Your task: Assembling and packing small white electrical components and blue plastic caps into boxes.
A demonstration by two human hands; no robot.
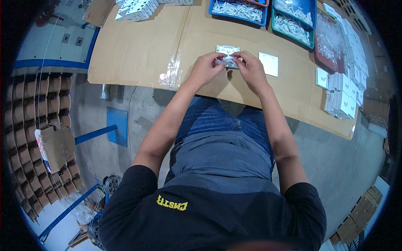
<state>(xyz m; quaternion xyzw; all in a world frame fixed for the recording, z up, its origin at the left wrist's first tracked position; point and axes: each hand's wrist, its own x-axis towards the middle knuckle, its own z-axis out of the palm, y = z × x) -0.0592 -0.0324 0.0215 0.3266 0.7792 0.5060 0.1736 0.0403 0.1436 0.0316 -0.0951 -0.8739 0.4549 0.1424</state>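
Note:
Both my hands meet over a white rectangular plastic housing that lies on the cardboard-covered table. My left hand is closed, its fingertips pinching a small whitish piece above the housing's near part. From the other side my right hand pinches at the same piece, fingers bent inward. The fingers partly cover the piece, so its exact kind cannot be told. Just right of my right hand a flat white square plate lies on the table.
Blue tray and green tray at the back hold many small white parts. A red tray holds clear plastic bags. White boxes are stacked at the right edge, more boxes at the back left. Cardboard dividers stand left.

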